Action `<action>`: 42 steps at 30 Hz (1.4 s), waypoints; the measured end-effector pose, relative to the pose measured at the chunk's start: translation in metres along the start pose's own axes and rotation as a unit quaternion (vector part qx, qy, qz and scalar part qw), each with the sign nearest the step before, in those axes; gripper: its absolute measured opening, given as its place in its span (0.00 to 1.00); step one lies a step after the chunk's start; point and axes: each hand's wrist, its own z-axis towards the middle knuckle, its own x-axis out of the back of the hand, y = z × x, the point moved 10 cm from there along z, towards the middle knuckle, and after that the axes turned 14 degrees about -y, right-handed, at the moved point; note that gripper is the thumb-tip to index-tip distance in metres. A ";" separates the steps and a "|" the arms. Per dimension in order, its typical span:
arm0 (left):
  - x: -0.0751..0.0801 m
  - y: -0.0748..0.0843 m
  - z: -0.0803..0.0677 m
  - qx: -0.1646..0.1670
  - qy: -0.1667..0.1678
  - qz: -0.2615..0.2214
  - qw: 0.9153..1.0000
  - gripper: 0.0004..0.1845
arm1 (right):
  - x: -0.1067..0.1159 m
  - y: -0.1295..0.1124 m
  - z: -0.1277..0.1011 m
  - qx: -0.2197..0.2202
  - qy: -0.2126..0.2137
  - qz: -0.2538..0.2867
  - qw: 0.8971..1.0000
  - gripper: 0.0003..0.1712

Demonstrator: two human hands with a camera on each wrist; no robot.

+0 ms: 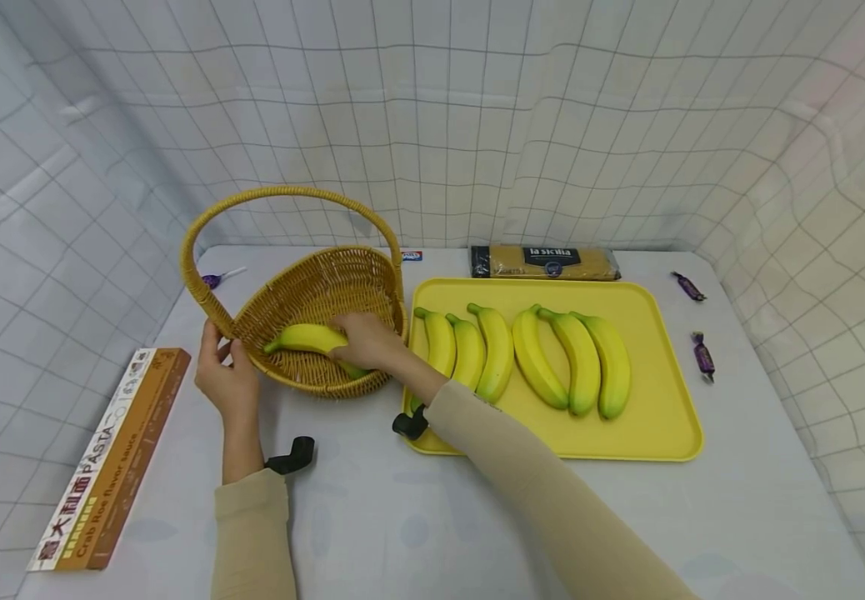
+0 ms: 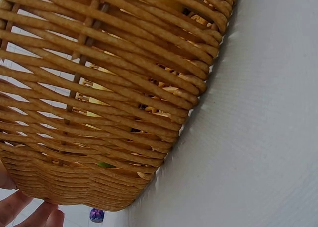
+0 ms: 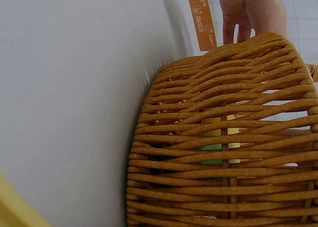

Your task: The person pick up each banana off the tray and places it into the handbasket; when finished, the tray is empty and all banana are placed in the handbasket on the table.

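Observation:
A wicker basket [image 1: 320, 287] with a tall arched handle stands at the left, its weave filling much of both wrist views. My left hand [image 1: 228, 375] grips its left rim near the foot of the handle; a few fingertips [image 2: 42, 214] show against the outside of the weave. Inside the basket, my right hand [image 1: 372, 342] holds a yellow banana [image 1: 305, 337] with green ends, covering part of it. Through the weave, the right wrist view gives only glimpses of yellow and green. Right of the basket, a yellow tray [image 1: 661, 417] bears several more bananas [image 1: 571, 358].
A pasta box [image 1: 113, 458] lies along the left side. Behind the tray is a spaghetti packet [image 1: 545, 262]. Two purple-wrapped candies [image 1: 703, 357] lie to the tray's right, and a purple lollipop [image 1: 212, 280] behind the basket's left. White gridded curtains surround the table.

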 end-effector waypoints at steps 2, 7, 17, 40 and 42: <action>0.000 0.000 0.000 0.001 0.000 0.000 1.000 0.23 | 0.002 -0.001 -0.001 0.002 0.007 -0.005 1.000 0.32; 0.000 0.001 -0.001 0.000 0.002 0.001 1.000 0.23 | 0.008 -0.004 -0.006 0.023 0.034 -0.011 0.999 0.31; -0.002 0.000 0.000 0.001 -0.004 -0.002 1.000 0.23 | 0.023 -0.013 -0.040 0.101 0.110 0.049 0.988 0.31; 0.000 0.003 -0.001 -0.010 0.003 0.000 1.000 0.22 | 0.054 0.066 -0.198 0.107 0.214 0.181 0.954 0.29; 0.000 0.003 -0.001 -0.011 0.003 0.001 1.000 0.22 | 0.056 0.081 -0.214 0.090 0.229 0.184 0.952 0.29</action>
